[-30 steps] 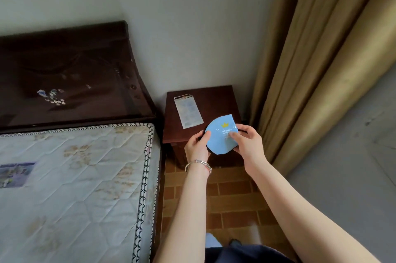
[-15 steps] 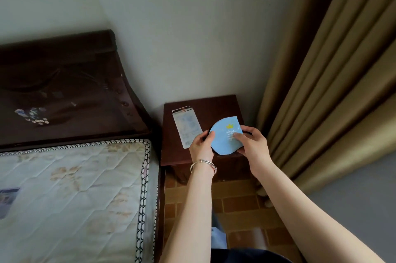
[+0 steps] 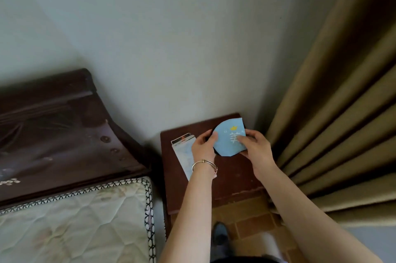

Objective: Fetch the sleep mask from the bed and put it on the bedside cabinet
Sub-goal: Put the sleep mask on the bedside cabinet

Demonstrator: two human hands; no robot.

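The light-blue fabric sleep mask (image 3: pixel 229 141), folded into a rounded fan shape with a dark underside showing at its left and lower edges, carries a small yellow crown mark and pale stitched lettering on its upper face. It is tilted, its straight edge toward the upper right, and is held above the rear right part of the dark reddish-brown wooden bedside cabinet (image 3: pixel 235 179). Whether it touches the top cannot be told. The cabinet stands in the corner, just beside the bed with the pale quilted mattress (image 3: pixel 75 220).
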